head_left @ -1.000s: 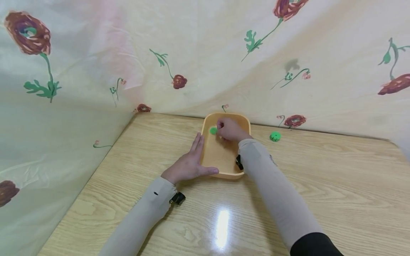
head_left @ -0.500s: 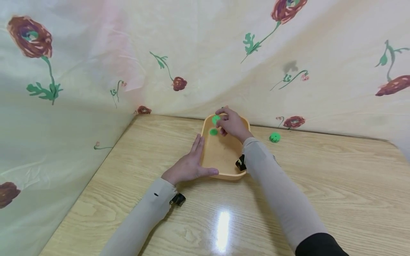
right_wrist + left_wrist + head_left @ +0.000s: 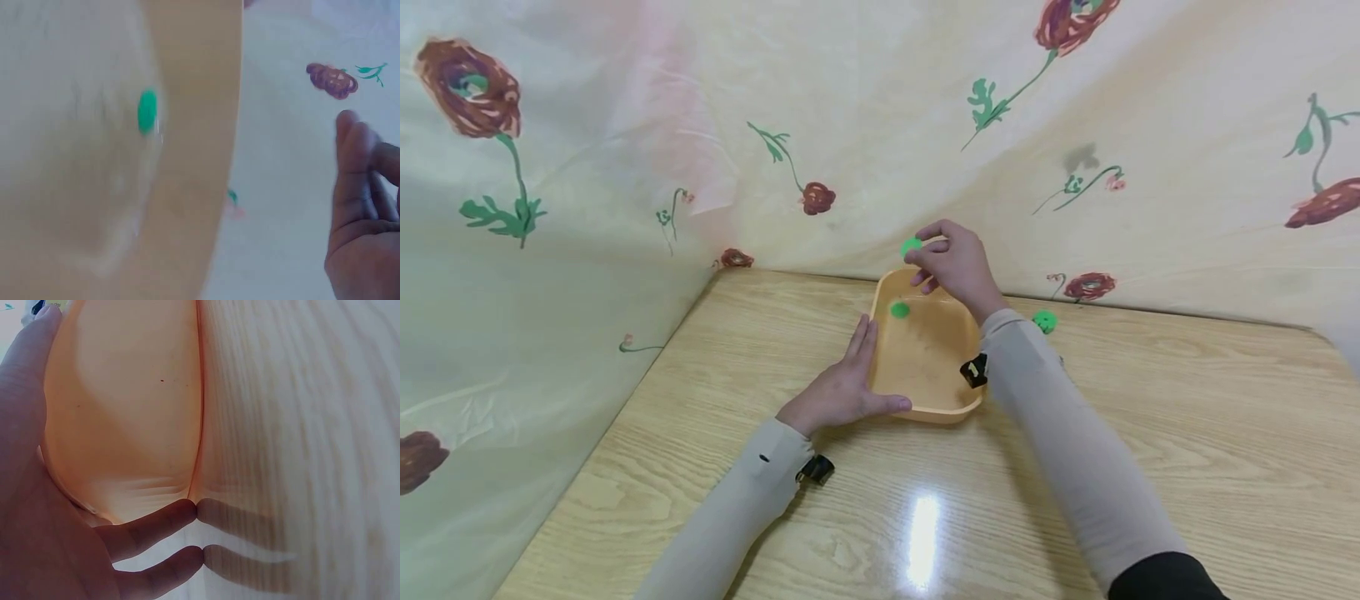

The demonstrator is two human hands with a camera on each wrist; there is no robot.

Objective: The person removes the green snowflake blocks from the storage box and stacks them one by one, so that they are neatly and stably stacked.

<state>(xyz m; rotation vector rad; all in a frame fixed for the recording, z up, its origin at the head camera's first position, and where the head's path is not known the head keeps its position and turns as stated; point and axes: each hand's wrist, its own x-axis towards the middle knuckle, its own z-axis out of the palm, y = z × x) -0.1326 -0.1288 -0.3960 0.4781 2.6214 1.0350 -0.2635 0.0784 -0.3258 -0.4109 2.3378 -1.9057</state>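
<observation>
An orange rectangular tray (image 3: pixel 928 379) sits on the table near the wall. My left hand (image 3: pixel 838 392) lies against its left front corner, fingers straight along the side and thumb over the front rim; in the left wrist view the fingertips touch the table. Above the tray's back edge, my right hand (image 3: pixel 957 260) pinches a round green disc (image 3: pixel 910 246) between thumb and fingers. A second green disc (image 3: pixel 899 310) lies inside the tray near its back left; the right wrist view shows that disc (image 3: pixel 147 111) too. The pinched disc is hidden in the right wrist view.
To the tray's right lies a green disc (image 3: pixel 1044 322) with a notched edge, close to the right sleeve. A flower-printed cloth (image 3: pixel 865 150) hangs behind and to the left of the wood-grain table (image 3: pixel 760 333).
My right hand has lifted a green disc out of the tray, moving up and back over its far edge. My left hand has stayed in place at the tray.
</observation>
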